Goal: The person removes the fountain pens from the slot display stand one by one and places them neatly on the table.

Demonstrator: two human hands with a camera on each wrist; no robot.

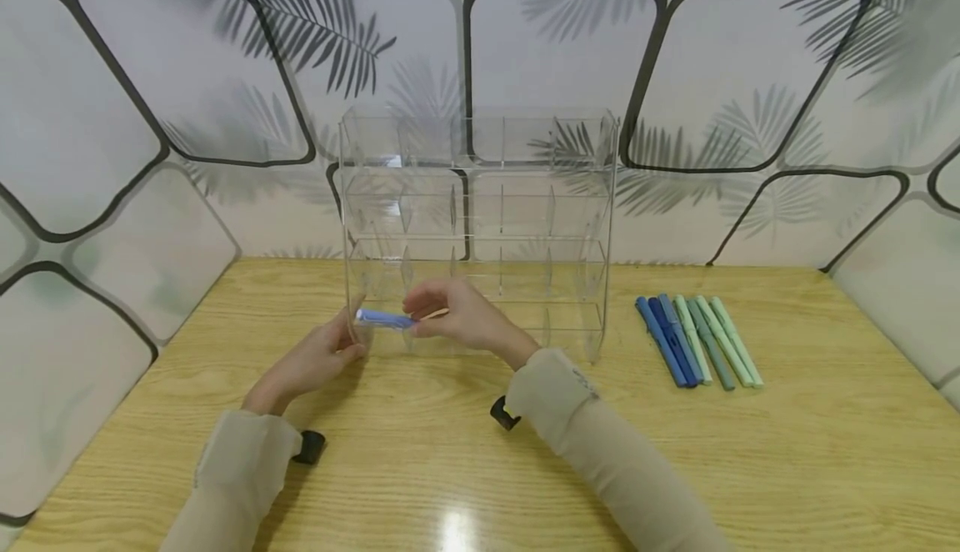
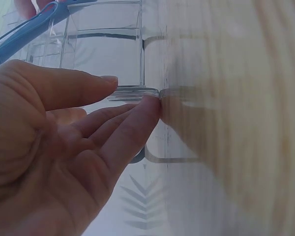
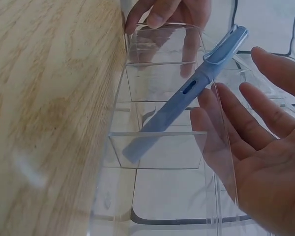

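Observation:
A light-blue capped pen [image 3: 182,98] with a wire clip slants across the bottom row of a clear acrylic organizer [image 1: 480,218]. Its lower end lies behind a clear divider, and the clip end sticks out past the front wall. My right hand [image 3: 255,142] is beside the pen, fingers extended and thumb held apart from it; whether the fingertips touch it I cannot tell. At the organizer's lower left corner, my left hand [image 1: 318,360] holds the side panel between thumb and fingers, seen closely in the left wrist view.
Several blue and green pens [image 1: 697,342] lie side by side on the wooden table [image 1: 420,452], right of the organizer. A patterned wall [image 1: 555,60] stands close behind. The organizer has stacked rows split by clear dividers.

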